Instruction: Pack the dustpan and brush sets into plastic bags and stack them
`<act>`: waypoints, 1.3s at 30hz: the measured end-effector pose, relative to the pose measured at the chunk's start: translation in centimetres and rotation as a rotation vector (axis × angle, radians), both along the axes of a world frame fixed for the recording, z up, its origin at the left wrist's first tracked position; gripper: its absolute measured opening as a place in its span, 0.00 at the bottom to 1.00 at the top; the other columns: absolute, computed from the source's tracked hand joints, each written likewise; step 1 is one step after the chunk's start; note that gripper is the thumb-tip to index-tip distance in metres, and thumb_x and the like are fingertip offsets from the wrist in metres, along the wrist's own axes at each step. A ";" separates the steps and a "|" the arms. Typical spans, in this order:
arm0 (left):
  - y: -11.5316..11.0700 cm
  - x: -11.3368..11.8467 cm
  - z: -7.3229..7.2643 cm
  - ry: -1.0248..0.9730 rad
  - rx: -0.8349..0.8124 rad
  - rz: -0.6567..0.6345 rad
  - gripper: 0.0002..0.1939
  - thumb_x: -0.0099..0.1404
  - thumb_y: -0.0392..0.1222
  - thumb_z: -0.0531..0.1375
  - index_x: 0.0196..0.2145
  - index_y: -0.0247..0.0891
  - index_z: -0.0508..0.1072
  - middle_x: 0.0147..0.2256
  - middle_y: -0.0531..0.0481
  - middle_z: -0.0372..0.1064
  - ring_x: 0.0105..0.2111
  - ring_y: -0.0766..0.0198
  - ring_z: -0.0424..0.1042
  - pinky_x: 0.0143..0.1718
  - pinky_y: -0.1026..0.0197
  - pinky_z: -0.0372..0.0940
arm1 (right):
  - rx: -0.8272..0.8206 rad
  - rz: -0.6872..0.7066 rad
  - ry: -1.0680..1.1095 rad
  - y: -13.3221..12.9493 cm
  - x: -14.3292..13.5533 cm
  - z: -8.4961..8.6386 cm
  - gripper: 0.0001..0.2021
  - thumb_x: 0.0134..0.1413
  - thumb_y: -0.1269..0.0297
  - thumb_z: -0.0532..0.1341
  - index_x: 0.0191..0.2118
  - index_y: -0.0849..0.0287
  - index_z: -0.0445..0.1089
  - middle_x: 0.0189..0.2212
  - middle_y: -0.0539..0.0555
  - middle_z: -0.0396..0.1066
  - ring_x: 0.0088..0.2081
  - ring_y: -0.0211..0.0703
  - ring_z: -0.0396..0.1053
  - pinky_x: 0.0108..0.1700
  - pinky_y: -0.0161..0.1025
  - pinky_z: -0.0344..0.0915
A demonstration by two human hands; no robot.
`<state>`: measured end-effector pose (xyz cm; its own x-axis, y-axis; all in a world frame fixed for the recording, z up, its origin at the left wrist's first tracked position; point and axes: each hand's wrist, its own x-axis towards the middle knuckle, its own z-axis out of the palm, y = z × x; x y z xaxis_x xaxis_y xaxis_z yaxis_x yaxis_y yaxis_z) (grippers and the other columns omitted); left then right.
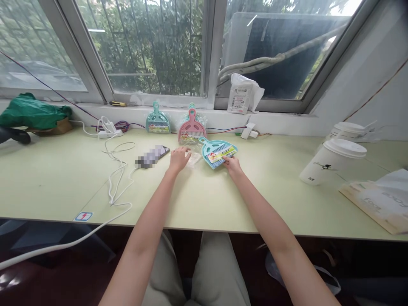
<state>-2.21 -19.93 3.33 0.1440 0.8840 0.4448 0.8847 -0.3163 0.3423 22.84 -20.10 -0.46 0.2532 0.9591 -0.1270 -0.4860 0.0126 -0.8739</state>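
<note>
My right hand (234, 166) grips a mint-green mini dustpan (208, 147) by its lower right edge. A blue-bristled brush sits in the pan, with a printed label (219, 154) across it. To the left, my left hand (179, 159) hovers low over the table with its fingers loosely curved and apart. Beside its fingertips lies crumpled clear plastic wrap (195, 159); whether they touch it I cannot tell. Just behind stand a pink dustpan set (191, 125), with more sets stacked at its back, and a wrapped green dustpan set (157, 121).
A phone (161, 151) and tangled white cable (115, 187) lie to my left, near a power strip (110, 133). On the right are paper cups (330, 163) and a tissue pack (379, 197). The window ledge holds a white package (241, 95) and screwdriver (117, 103).
</note>
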 end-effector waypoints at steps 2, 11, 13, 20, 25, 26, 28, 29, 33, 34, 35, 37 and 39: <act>0.8 -1.9 1.6 -0.015 0.013 -0.003 0.16 0.67 0.44 0.51 0.47 0.39 0.72 0.46 0.44 0.72 0.49 0.54 0.67 0.52 0.51 0.57 | 0.010 -0.028 -0.020 -0.2 -0.2 -0.3 0.12 0.45 0.78 0.64 0.37 0.59 0.66 0.34 0.52 0.75 0.35 0.41 0.75 0.44 0.40 0.75; 3.6 -17.2 5.3 -0.024 -0.129 -0.123 0.22 0.66 0.48 0.48 0.54 0.40 0.67 0.49 0.49 0.72 0.50 0.59 0.69 0.53 0.56 0.59 | 0.060 -0.075 -0.150 -0.9 -1.7 -0.5 0.22 0.37 0.63 0.71 0.41 0.60 0.67 0.37 0.55 0.75 0.38 0.46 0.75 0.43 0.44 0.74; 4.1 -18.9 4.6 -0.049 -0.182 -0.144 0.23 0.67 0.48 0.47 0.56 0.40 0.65 0.51 0.48 0.71 0.52 0.59 0.67 0.54 0.55 0.58 | 0.038 -0.083 -0.166 -0.9 -1.9 -0.4 0.24 0.35 0.61 0.72 0.41 0.60 0.67 0.36 0.55 0.75 0.38 0.47 0.75 0.43 0.45 0.74; 5.6 -20.2 2.4 0.029 -0.259 -0.214 0.23 0.69 0.52 0.45 0.56 0.42 0.63 0.51 0.49 0.71 0.55 0.57 0.65 0.62 0.48 0.44 | -0.023 -0.093 -0.236 -0.9 -2.0 -0.2 0.27 0.35 0.57 0.73 0.43 0.59 0.68 0.39 0.56 0.75 0.40 0.49 0.75 0.43 0.46 0.74; 5.4 -20.7 2.1 0.084 -0.282 -0.190 0.25 0.69 0.54 0.44 0.59 0.42 0.60 0.53 0.49 0.69 0.58 0.57 0.62 0.64 0.46 0.37 | -0.040 -0.098 -0.275 -1.0 -2.0 -0.1 0.27 0.37 0.56 0.73 0.45 0.59 0.69 0.40 0.58 0.75 0.41 0.50 0.74 0.44 0.46 0.74; 5.1 -20.7 2.2 0.087 -0.272 -0.187 0.26 0.69 0.54 0.44 0.59 0.42 0.60 0.53 0.48 0.69 0.58 0.57 0.61 0.64 0.46 0.36 | -0.038 -0.097 -0.280 -1.0 -2.0 0.0 0.27 0.37 0.56 0.73 0.45 0.59 0.69 0.40 0.58 0.75 0.41 0.50 0.74 0.44 0.47 0.74; 4.6 -20.8 2.3 0.091 -0.263 -0.184 0.26 0.69 0.55 0.44 0.60 0.42 0.59 0.54 0.48 0.68 0.59 0.57 0.61 0.64 0.46 0.35 | -0.036 -0.096 -0.284 -1.0 -2.1 0.0 0.27 0.38 0.56 0.72 0.46 0.59 0.69 0.41 0.58 0.75 0.42 0.50 0.74 0.44 0.47 0.74; 4.4 -20.8 2.3 0.093 -0.268 -0.186 0.27 0.69 0.55 0.44 0.61 0.43 0.58 0.55 0.48 0.68 0.59 0.57 0.60 0.64 0.46 0.34 | -0.036 -0.094 -0.282 -1.0 -2.1 0.0 0.27 0.38 0.56 0.73 0.46 0.59 0.69 0.41 0.58 0.74 0.42 0.51 0.74 0.44 0.47 0.74; 4.4 -20.6 2.1 0.113 -0.330 -0.202 0.27 0.70 0.54 0.43 0.63 0.44 0.53 0.56 0.49 0.66 0.61 0.59 0.57 0.65 0.44 0.28 | -0.036 -0.084 -0.270 -1.0 -2.0 0.0 0.28 0.36 0.57 0.73 0.47 0.59 0.69 0.41 0.58 0.74 0.42 0.50 0.74 0.44 0.47 0.75; 4.5 -20.5 2.1 0.119 -0.344 -0.204 0.28 0.70 0.54 0.43 0.64 0.44 0.53 0.56 0.49 0.65 0.61 0.58 0.57 0.64 0.43 0.27 | -0.035 -0.083 -0.267 -1.0 -2.0 0.0 0.29 0.36 0.57 0.74 0.47 0.58 0.69 0.42 0.58 0.74 0.42 0.50 0.74 0.44 0.46 0.75; 4.5 -20.4 2.1 0.124 -0.353 -0.204 0.28 0.70 0.55 0.43 0.64 0.44 0.53 0.57 0.49 0.65 0.61 0.58 0.56 0.64 0.42 0.26 | -0.034 -0.082 -0.266 -1.0 -2.0 0.0 0.29 0.36 0.57 0.74 0.47 0.58 0.69 0.42 0.58 0.74 0.42 0.50 0.74 0.43 0.46 0.75; 4.6 -20.1 2.2 0.121 -0.347 -0.193 0.29 0.69 0.55 0.42 0.64 0.44 0.53 0.56 0.48 0.65 0.61 0.57 0.56 0.64 0.41 0.26 | -0.036 -0.082 -0.265 -1.1 -2.0 0.1 0.28 0.36 0.57 0.73 0.46 0.59 0.69 0.42 0.58 0.74 0.42 0.50 0.74 0.43 0.46 0.75; 4.3 -20.0 2.5 0.113 -0.319 -0.175 0.29 0.69 0.56 0.43 0.63 0.44 0.54 0.56 0.48 0.66 0.61 0.57 0.56 0.64 0.41 0.26 | -0.038 -0.077 -0.268 -1.1 -2.0 0.1 0.27 0.37 0.57 0.73 0.46 0.59 0.69 0.42 0.58 0.74 0.43 0.50 0.74 0.44 0.46 0.75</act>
<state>-22.24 -15.65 5.80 0.3379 0.9331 0.1235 0.8644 -0.3595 0.3515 20.80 -21.19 -0.34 0.3545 0.9315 -0.0811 -0.2359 0.0052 -0.9718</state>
